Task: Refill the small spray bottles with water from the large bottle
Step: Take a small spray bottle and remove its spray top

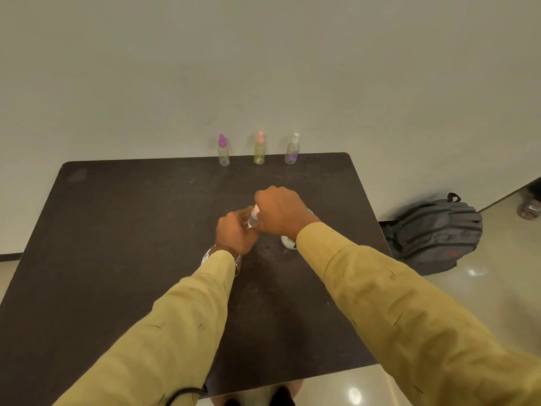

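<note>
Clear plastic is what you have between your hands: a small spray bottle (253, 218) held at the middle of the dark table (117, 230), its long axis tilted, base down toward your left hand (235, 234) and pale pink spray head up toward your right hand (281, 212). Your left hand is wrapped around the bottle's lower body, and your right hand is curled over the top end; its fingers are hidden behind the knuckles, so you cannot tell how firmly they pinch the head, only that they meet it. Whatever comes next turns on that axis: any twist of the head runs around the tilted line from left palm to right fist, and I would judge the left hand should stay the anchor. Just beside your right wrist, toward you and to the right, a white rounded thing (288, 242) rests on the table, mostly covered by your sleeve (366, 276); it may be part of the large bottle, but too little shows to be sure. Three more small bottles stand upright in a row at the far edge, against the wall: a purple-capped bottle (223, 150), a yellowish bottle (259, 149) and a white-capped bottle (292, 149), all well apart from your hands. Open table lies to the left and near you; on the right the edge is closer, with a grey backpack (433, 232) on the floor beyond it.
</note>
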